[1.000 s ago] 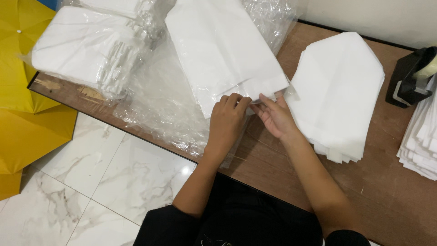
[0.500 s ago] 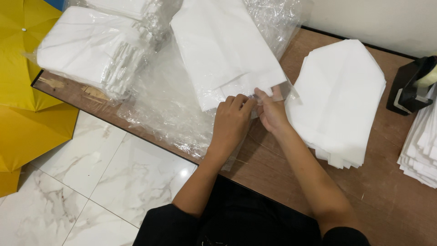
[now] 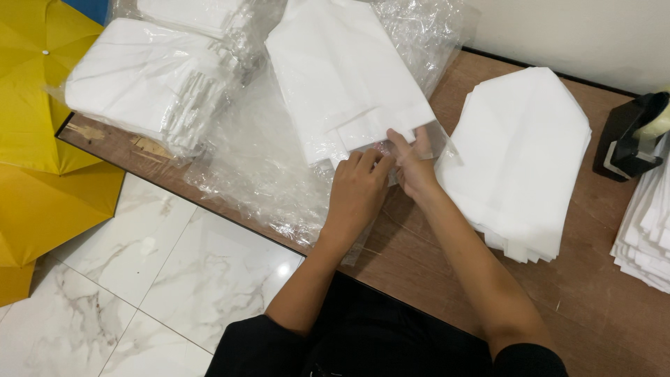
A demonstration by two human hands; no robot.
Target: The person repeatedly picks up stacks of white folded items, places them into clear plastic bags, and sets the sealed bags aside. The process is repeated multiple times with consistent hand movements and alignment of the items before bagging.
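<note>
Currently on the brown wooden surface [image 3: 579,307]: crinkled clear plastic wrap [image 3: 265,167] spread under the folded white fabric piece [image 3: 349,84] I am handling. Left hand [image 3: 357,192] and right hand [image 3: 413,164] meet at its near edge, each grip pinched together on the thin clear sleeve there. Step, as I judge it: bagging or closing that sleeve; it calls for an even pull. Stack of folded white pieces [image 3: 520,153] just right; black tape dispenser [image 3: 631,136] beyond. Loose wrap crowds my left.

A clear plastic bag [image 3: 279,167] of white folded sheets lies under both hands; another wrapped white bundle [image 3: 150,84] sits far left of them.
</note>
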